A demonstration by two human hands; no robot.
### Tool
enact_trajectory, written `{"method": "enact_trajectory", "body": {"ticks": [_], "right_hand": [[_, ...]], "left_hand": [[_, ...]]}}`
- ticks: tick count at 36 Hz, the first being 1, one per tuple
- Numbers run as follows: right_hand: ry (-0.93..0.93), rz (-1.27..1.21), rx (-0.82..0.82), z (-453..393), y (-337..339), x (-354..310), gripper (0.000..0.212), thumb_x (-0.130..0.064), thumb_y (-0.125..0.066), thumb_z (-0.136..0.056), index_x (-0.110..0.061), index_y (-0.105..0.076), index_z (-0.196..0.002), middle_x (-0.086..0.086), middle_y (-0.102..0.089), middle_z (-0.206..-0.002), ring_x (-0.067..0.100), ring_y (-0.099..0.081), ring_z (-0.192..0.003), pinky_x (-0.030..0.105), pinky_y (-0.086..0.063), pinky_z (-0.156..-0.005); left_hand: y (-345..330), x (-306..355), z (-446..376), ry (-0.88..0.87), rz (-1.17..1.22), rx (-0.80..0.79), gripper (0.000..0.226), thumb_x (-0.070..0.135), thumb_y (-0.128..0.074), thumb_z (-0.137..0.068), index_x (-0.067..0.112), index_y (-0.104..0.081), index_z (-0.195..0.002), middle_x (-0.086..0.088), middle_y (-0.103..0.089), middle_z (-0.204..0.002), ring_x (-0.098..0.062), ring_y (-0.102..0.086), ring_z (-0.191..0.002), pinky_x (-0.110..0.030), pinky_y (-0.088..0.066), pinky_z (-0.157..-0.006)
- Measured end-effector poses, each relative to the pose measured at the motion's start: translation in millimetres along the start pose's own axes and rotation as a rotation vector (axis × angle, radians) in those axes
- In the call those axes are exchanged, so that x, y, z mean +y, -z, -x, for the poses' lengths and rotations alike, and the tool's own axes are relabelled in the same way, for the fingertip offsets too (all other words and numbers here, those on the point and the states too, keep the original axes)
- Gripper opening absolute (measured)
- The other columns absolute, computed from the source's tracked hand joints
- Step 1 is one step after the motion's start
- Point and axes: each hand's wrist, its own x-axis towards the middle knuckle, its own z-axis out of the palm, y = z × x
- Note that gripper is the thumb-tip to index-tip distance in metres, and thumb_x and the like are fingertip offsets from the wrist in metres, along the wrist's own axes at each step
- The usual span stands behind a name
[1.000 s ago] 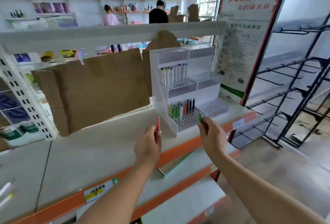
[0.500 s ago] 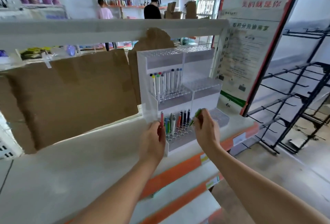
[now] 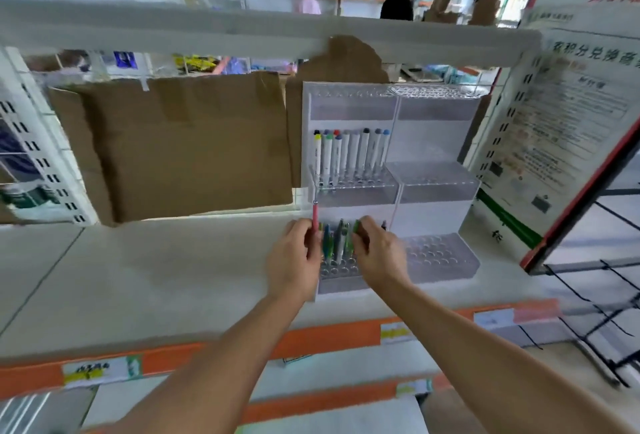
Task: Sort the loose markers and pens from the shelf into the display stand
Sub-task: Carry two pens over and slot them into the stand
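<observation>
A clear tiered display stand (image 3: 433,191) sits on the white shelf (image 3: 156,278), right of centre. Its middle left tier holds several white markers (image 3: 349,156). Its lowest left tier holds several coloured pens (image 3: 337,243). My left hand (image 3: 294,260) pinches a red pen (image 3: 315,222) upright at the left edge of that lowest tier. My right hand (image 3: 377,253) pinches a green pen (image 3: 355,231) over the same tier, right beside the standing pens. The right half of the stand has empty holes (image 3: 433,253).
Brown cardboard sheets (image 3: 187,146) hang behind the shelf. A printed poster board (image 3: 561,129) leans at the right, with a black wire rack (image 3: 606,278) beyond it. The shelf edge has an orange strip (image 3: 329,336). Two people stand far back in the room.
Both hands have moved in over the stand's lowest left tier, carrying the red and green pens. The view has moved closer to the stand.
</observation>
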Motion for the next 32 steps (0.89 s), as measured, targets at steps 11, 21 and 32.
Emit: {"method": "enact_trajectory", "body": {"ticks": [11,21,32], "right_hand": [[-0.085,0.159,-0.096,-7,-7,1,0.013,-0.021,-0.046,-0.096,-0.015,-0.046,-0.084,0.001,-0.051,-0.066,0.025,-0.045,-0.059,0.029,-0.027,-0.047],[-0.114,0.191,-0.084,2,-14,2,0.009,-0.020,-0.047,-0.095,-0.019,-0.046,-0.087,-0.003,-0.050,-0.072,0.027,-0.052,-0.069,0.028,-0.028,-0.052],[-0.033,-0.119,0.137,6,-5,3,0.016,-0.032,-0.052,-0.095,-0.019,-0.062,-0.092,-0.008,-0.058,-0.089,0.017,-0.052,-0.067,0.028,-0.033,-0.052]], "left_hand": [[3,-8,3,0.007,-0.043,0.027,0.012,0.021,-0.053,-0.094,0.012,-0.060,-0.095,-0.005,-0.061,-0.089,-0.029,-0.057,-0.069,-0.039,-0.048,-0.058],[-2,-11,1,0.017,-0.066,0.043,0.010,0.019,-0.055,-0.093,0.012,-0.060,-0.093,-0.003,-0.061,-0.089,-0.030,-0.058,-0.068,-0.039,-0.048,-0.055],[-14,2,2,-0.067,-0.043,0.010,0.012,0.022,-0.054,-0.093,0.012,-0.060,-0.091,-0.002,-0.060,-0.085,-0.029,-0.056,-0.068,-0.034,-0.043,-0.052]]}}
